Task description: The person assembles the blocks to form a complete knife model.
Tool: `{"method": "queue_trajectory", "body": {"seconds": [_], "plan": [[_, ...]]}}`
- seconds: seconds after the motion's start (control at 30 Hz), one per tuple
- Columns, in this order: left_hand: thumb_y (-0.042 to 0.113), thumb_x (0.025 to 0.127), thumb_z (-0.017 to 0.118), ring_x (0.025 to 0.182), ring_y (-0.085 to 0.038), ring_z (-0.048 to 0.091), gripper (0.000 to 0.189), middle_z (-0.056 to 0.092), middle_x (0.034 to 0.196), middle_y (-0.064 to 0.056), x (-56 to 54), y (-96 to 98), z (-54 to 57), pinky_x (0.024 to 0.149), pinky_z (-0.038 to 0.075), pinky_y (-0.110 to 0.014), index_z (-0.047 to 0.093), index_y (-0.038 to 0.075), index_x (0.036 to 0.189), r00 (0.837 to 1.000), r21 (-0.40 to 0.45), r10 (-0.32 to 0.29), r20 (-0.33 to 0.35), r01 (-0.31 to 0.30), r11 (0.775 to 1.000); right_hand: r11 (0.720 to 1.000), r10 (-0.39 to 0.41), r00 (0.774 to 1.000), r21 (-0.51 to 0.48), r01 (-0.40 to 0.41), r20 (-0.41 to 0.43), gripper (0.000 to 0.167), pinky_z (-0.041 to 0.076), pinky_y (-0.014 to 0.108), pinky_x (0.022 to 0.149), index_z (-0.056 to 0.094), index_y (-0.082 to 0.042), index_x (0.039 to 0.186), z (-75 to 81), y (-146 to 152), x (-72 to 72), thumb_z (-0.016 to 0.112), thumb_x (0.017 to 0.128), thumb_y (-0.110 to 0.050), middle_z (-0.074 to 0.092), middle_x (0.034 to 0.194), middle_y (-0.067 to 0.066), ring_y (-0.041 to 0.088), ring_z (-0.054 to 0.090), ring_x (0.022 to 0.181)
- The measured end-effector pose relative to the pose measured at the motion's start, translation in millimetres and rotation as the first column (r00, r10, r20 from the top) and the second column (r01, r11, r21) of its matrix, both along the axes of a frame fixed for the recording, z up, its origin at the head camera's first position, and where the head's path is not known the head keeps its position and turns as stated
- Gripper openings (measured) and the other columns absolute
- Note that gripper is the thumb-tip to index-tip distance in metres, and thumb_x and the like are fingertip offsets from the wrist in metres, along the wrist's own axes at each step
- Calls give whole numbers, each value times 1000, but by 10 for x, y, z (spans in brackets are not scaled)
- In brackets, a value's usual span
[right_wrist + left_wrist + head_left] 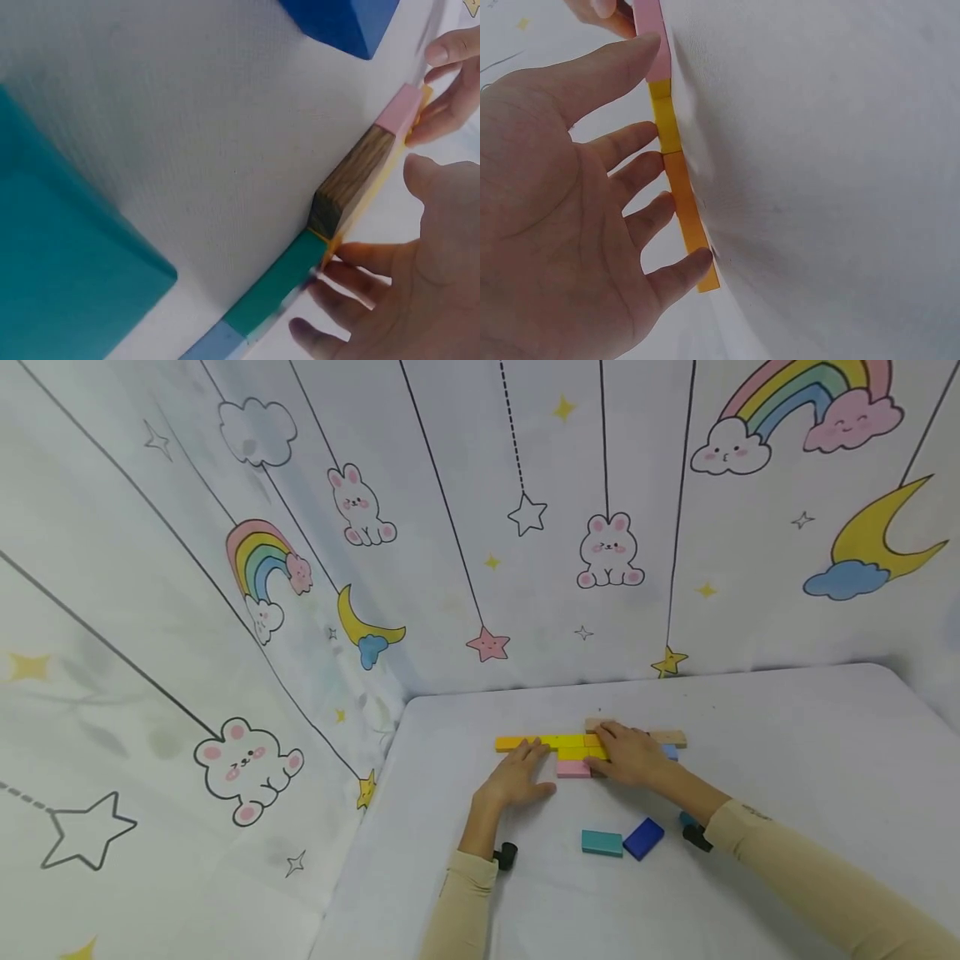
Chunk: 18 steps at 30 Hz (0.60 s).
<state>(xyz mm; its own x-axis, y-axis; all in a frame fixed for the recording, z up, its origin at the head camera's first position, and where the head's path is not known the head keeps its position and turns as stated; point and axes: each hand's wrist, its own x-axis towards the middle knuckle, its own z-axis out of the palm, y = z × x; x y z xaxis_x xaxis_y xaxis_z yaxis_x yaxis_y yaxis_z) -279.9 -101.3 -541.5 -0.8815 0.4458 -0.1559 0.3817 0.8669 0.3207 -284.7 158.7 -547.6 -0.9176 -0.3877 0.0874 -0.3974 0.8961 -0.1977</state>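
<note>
Flat blocks lie side by side in rows, with orange [689, 214] and yellow [572, 752] ones along the left. My left hand [513, 778] touches the orange and yellow blocks with extended fingertips, its thumb near the pink block [573, 769]. Over the middle of the rows, my right hand [632, 757] spreads its fingers and thumb at the block edges, covering part of them. In the right wrist view, a dark wood-grain block [352, 180], a green block [279, 283] and a light blue block [217, 343] line up beside the right fingers.
Closer to me lie a loose teal block [602, 843] and a dark blue block [643, 838]. Light wooden blocks [671, 739] stand along the far side of the rows. A white cloth covers the table [810, 760]; a patterned curtain [450, 527] hangs behind.
</note>
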Motion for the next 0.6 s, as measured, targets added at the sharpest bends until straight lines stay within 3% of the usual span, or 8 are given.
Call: {"method": "queue_trajectory", "body": {"seconds": [0.37,0.6], "plan": [[45,100,68,159,-24,21,72,26,173,0,16,8,-2,127,27,-47,39,21,162,1000,1,3,-11,-3,1000,998,-7,1000,65,7,11,72,50,62,104,54,4,144,59,78,-65,60,102,-54,54,143,26,43,62,120],[44,99,70,159,-25,21,73,27,172,-2,13,6,-7,127,27,-46,40,20,162,1000,1,-6,-18,6,1000,998,-18,999,60,16,35,75,49,64,105,54,2,144,69,129,-66,62,100,-57,53,143,26,44,60,121]]}}
